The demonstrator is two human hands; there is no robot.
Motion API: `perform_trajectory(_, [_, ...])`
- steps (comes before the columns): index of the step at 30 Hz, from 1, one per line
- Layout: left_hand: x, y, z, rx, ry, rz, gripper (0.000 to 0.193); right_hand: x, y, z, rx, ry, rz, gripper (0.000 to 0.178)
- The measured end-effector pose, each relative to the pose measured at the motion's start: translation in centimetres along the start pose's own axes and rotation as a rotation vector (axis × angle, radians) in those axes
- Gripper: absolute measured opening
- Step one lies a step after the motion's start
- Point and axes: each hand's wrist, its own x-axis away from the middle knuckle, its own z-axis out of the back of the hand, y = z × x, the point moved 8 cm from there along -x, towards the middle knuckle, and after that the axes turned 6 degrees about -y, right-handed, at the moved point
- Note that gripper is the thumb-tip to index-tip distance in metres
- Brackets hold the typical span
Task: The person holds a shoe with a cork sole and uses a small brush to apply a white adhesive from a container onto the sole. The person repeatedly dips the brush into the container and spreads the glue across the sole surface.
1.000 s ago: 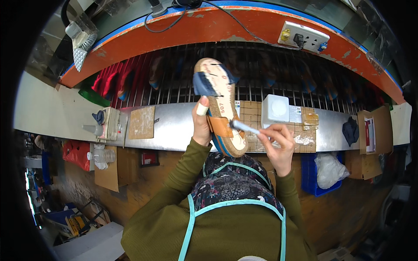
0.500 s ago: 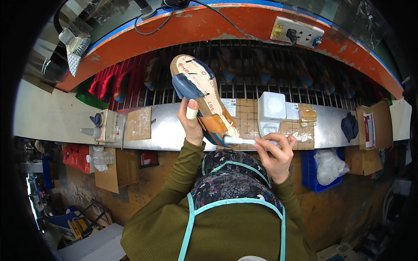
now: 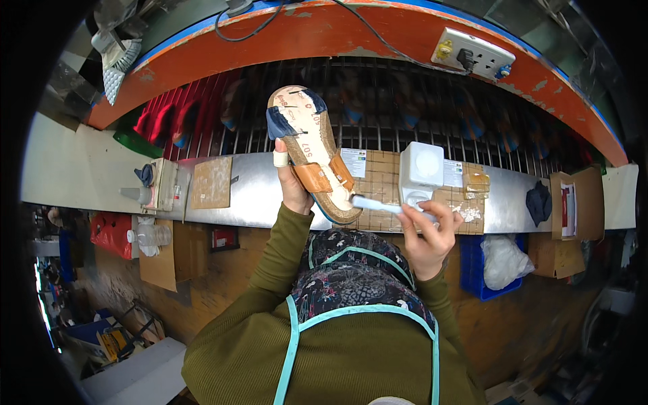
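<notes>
My left hand [image 3: 294, 189] is closed around the side of a sandal [image 3: 329, 150] with a cork rim, its pale underside facing up. Tan straps [image 3: 314, 179] and dark blue straps [image 3: 280, 124] wrap onto that underside. White tape covers one finger of this hand. Pinched in my right hand [image 3: 430, 237] is a small brush [image 3: 376, 204] with a pale handle. Its dark tip is at the edge of the sandal's near end; whether it touches I cannot tell. Just beyond the right hand stands a white plastic container [image 3: 422, 164] on brown cardboard [image 3: 378, 177].
Behind the metal bench [image 3: 260, 185], a rack of bars [image 3: 378, 138] carries several sandals under an orange beam [image 3: 304, 47] with a power strip [image 3: 472, 54]. At right are an open cardboard box [image 3: 590, 202] and a blue crate [image 3: 474, 270]; at left, a flat brown board [image 3: 210, 183].
The sandal has turned in my left hand, showing its near end and underside more fully. The brush tip has shifted slightly up, and its handle slants more. The whole view has moved a little.
</notes>
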Motion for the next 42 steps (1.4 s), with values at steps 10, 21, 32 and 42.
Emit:
perform_trajectory(10, [0.7, 1.5, 1.7, 0.042, -0.017, -0.167, 0.078, 0.4, 0.4, -2.0, -0.157, -0.242, -0.192, 0.016])
perform_trajectory(21, [0.6, 1.2, 2.1, -0.029, -0.035, -0.097, 0.090, -0.8, -1.5, -2.0, -0.074, -0.210, 0.056, 0.021])
perform_trajectory(32, [0.1, -4.4, 3.1, -0.160, -0.255, 0.190, 0.076, -11.5, 1.9, -8.6, -0.070, -0.204, -0.067, 0.012])
perform_trajectory(42, [-1.3, -8.4, 12.0, 0.097, 0.053, 0.382, 0.070, -5.3, 4.1, -19.0, -0.081, -0.315, -0.066, 0.011])
